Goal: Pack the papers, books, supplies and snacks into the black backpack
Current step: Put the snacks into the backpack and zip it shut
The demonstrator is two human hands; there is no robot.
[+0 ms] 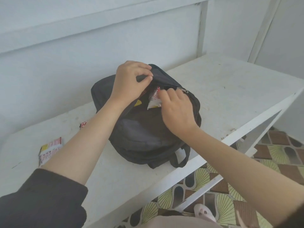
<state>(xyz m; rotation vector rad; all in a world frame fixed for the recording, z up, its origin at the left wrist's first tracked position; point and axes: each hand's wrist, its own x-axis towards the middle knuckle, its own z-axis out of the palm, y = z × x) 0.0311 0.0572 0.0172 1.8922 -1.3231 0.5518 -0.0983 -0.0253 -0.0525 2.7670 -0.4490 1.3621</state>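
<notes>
- While the left hand (130, 81) grips the upper lip of the black backpack (148, 132) and holds it raised, its fingers (144, 78) are curled tight round the fabric edge.
- Lying flat on the white table (222, 83) close to the wall, the backpack has its carry handle (181, 157) at the near table edge and its open pocket on the far side.
- The right hand (177, 111) is at the opening from the right, with its fingers (166, 94) bent onto the right edge of a white-and-red snack packet (153, 101).
- That packet sits partly inside the opening, with its lower end sticking out.
- A yellow corner (137, 103) shows in the opening just left of the packet; what it belongs to cannot be told.
- A metal zipper pull (185, 91) lies at the right end of the opening, just beyond the right fingertips.
- Two more packets lie on the table left of the backpack, apart from it: a red-and-white one (83, 124) mostly hidden behind the left forearm, and a pink-and-yellow one (51, 149) partly covered by the same arm.
- A dark sleeve (41, 203) is pushed up the left arm.
- Below the table edge are a patterned floor (271, 155) and a pale slipper (204, 213).
</notes>
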